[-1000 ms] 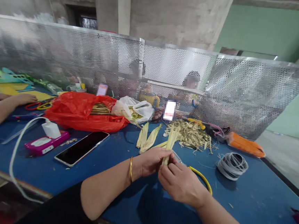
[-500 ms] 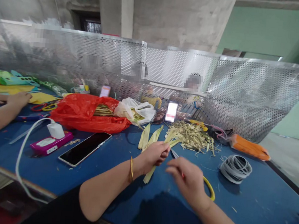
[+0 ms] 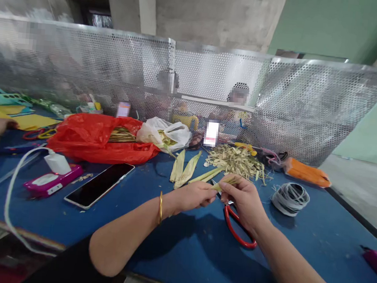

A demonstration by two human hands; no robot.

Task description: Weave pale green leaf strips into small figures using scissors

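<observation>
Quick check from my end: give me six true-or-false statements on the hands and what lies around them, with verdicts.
1. The left hand and right hand both hold one pale strip. True.
2. The bracelet is on the right wrist. False: it is on the left wrist.
3. The white bag lies beside the red bag. True.
4. The flat phone has a lit screen. False: it is dark.
5. A red scissors handle shows by the right hand. True.
6. The coil lies left of the red bag. False: it lies to the right.
</observation>
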